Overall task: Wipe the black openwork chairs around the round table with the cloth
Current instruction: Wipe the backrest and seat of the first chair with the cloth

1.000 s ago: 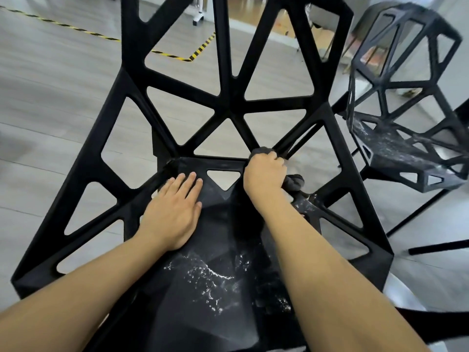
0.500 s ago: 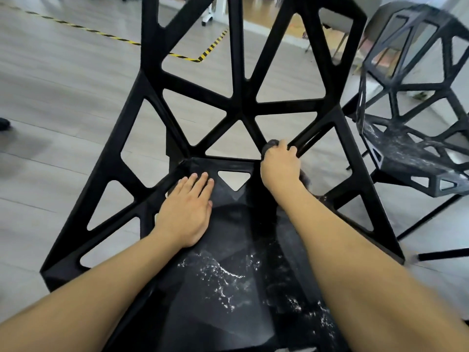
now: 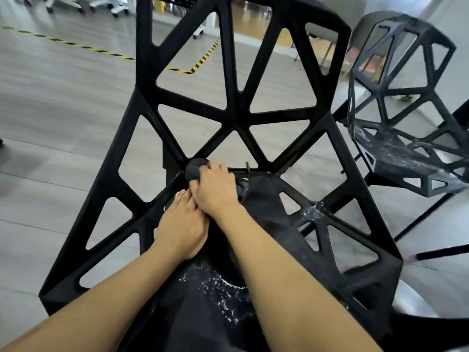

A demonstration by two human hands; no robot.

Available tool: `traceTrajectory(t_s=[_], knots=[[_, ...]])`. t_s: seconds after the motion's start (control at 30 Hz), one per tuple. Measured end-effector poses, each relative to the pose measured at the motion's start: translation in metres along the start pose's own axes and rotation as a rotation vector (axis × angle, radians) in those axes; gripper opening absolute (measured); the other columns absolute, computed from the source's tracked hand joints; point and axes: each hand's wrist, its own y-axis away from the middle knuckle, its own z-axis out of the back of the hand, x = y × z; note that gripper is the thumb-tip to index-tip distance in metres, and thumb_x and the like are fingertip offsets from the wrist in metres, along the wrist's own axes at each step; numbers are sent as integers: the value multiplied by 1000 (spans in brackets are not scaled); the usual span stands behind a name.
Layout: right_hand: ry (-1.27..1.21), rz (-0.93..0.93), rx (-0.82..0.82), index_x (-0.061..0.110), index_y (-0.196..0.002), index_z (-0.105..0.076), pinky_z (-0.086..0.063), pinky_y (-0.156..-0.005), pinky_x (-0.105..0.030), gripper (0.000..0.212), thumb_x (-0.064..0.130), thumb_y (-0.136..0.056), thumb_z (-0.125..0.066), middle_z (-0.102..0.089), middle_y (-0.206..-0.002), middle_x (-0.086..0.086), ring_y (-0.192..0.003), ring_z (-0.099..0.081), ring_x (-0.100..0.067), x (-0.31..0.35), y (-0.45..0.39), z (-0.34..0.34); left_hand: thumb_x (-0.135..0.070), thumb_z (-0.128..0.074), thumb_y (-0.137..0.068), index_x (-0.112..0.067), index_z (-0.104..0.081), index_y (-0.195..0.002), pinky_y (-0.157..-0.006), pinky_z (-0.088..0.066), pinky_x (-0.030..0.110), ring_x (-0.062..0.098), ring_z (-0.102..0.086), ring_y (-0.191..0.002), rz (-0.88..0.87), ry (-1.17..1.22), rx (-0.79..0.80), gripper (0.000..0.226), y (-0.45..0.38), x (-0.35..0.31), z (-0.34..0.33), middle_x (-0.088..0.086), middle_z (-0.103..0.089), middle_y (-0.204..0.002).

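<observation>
Near black openwork chair, second chair to the right. Right hand, fingers curled around the dark cloth, has shifted leftward along the seat's rear edge, now overlapping the flat, straight-fingered left hand. That edge appears nearly covered.

two black chairs, one cloth, two hands

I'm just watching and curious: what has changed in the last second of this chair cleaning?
The right hand, gripping the dark cloth, slid left along the joint where seat meets back on the near chair. The left hand stayed flat on the seat; the two hands now touch. The second chair has not moved.
</observation>
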Motion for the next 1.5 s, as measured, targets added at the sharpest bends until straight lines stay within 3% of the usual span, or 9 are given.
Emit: traceTrajectory(t_s=[0.1, 0.37, 0.43, 0.63, 0.9, 1.1, 1.27, 1.4, 1.5], knots=[[150, 52, 30, 8, -125, -59, -40, -97, -47, 39, 35, -98, -50, -49, -133, -11, -124, -45, -33, -15, -5, 10, -28, -28, -94, -1, -56, -139, -115, -38, 49, 36, -50, -135, 36, 4, -21, 60, -1, 1, 2, 19, -56, -142], [737, -88, 53, 12, -126, -60, -40, -87, -44, 32, 24, -99, -47, -51, -125, -6, -113, -48, -30, -122, 21, 54, -30, -24, -96, -5, -53, -143, -115, -38, 48, 35, -48, -136, 70, 30, -49, 61, -3, -1, 0, 14, -51, -148], [646, -171, 84, 13, -123, -59, -39, -82, -45, 34, 28, -95, -49, -50, -123, -5, -114, -47, -31, -113, 14, 55, -31, -23, -96, -5, -52, -143, -115, -38, 48, 34, -47, -137, 68, 22, -45, 62, -3, -2, -1, 14, -50, -149], [212, -299, 168, 6, -126, -58, -49, -91, -46, 52, 45, -90, -58, -56, -125, -12, -119, -54, -38, -118, -5, 77, -31, -23, -95, -4, -53, -142, -113, -40, 48, 34, -49, -136, 70, -9, -22, 63, -1, -3, 1, 15, -51, -148], [630, -232, 127, 17, -132, -54, -31, -100, -54, 55, 52, -94, -36, -48, -132, -7, -122, -44, -30, -116, 21, 56, -32, -21, -95, -5, -49, -146, -116, -36, 47, 33, -44, -140, 80, 17, -11, 64, 1, -3, 2, 14, -48, -151], [311, -272, 138, 21, -135, -56, -38, -100, -51, 57, 53, -90, -45, -52, -129, -11, -125, -46, -35, -133, 0, 62, -32, -15, -95, -6, -45, -149, -120, -30, 45, 31, -38, -144, 82, 17, -17, 67, -2, -8, 3, 13, -43, -155], [280, -155, 115, 27, -130, -58, -34, -102, -48, 52, 55, -90, -42, -54, -126, -8, -120, -50, -33, -131, 13, 46, -33, -11, -94, -8, -38, -152, -124, -22, 43, 31, -32, -148, 86, 23, -5, 69, -2, -7, 2, 12, -36, -159], [328, -276, -110, 20, -124, -61, -31, -102, -48, 48, 52, -91, -46, -59, -125, -5, -120, -51, -30, -119, 21, 16, -33, -11, -94, -8, -38, -152, -124, -22, 43, 30, -32, -148, 81, 18, -5, 69, -2, -7, 1, 12, -36, -159], [166, -238, -174, 20, -117, -64, -32, -101, -45, 46, 49, -88, -44, -62, -123, -4, -119, -54, -29, -100, 15, 8, -31, -20, -94, -7, -48, -147, -119, -31, 44, 31, -42, -142, 93, 8, -28, 64, -3, -4, -1, 13, -46, -153]])
